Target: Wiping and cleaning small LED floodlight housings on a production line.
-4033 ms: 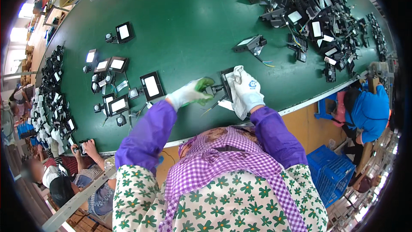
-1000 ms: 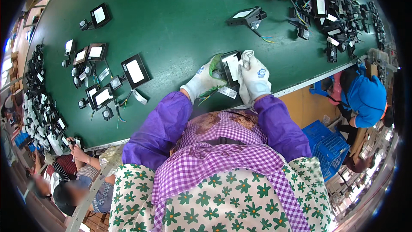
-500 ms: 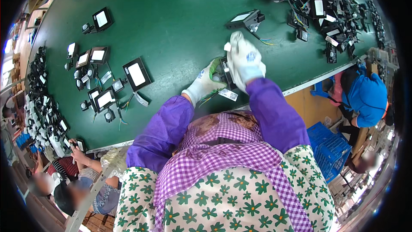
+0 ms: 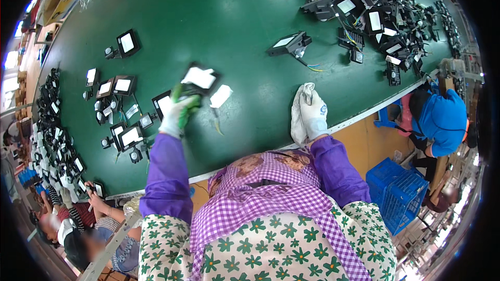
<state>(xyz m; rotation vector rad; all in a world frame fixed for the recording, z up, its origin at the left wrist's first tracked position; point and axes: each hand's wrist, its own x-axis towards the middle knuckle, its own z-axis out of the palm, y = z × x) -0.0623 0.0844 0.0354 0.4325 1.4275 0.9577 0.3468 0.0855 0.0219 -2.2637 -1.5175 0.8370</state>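
My left hand (image 4: 178, 112), in a white glove with green fingers, grips a black floodlight (image 4: 201, 77) with a white front panel, smeared by motion. A white tag (image 4: 221, 96) and a thin wire hang from it. Just beneath that hand, another floodlight (image 4: 161, 105) lies partly hidden on the green table. Near the front edge my gloved right hand (image 4: 315, 113) is closed round a crumpled white cloth (image 4: 298, 119), which hangs beside its fingers. Farther off, a single floodlight (image 4: 289, 42) with coloured wire ends rests on the tabletop.
Several floodlights with round sensors (image 4: 129, 135) lie loosely grouped at the left. A large heap of floodlights (image 4: 375, 21) covers the far right, and more line the left edge. A blue crate (image 4: 397, 192) stands by the table at right. Other people sit at both sides.
My left hand has carried the floodlight leftward, away from my right hand. The right hand, with the cloth, has dropped lower and nearer the table's front edge.
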